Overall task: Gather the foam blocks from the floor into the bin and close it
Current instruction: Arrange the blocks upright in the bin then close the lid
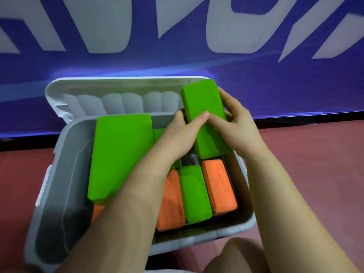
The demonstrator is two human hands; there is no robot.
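A grey plastic bin (65, 174) stands on the floor below me, its white lid (59, 91) hinged open at the far side. Inside lie several foam blocks: a large green block (118, 154) at the left, two orange blocks (218, 186) and a narrow green block (194, 198) between them. Both hands hold a long green block (204, 107), tilted over the bin's far right corner. My left hand (177, 138) grips its left edge. My right hand (236, 123) grips its right side.
The red floor (305, 164) spreads out to the right of the bin. A blue wall banner (256, 75) with large white letters rises just behind the bin. My knee (240, 255) shows at the bottom edge.
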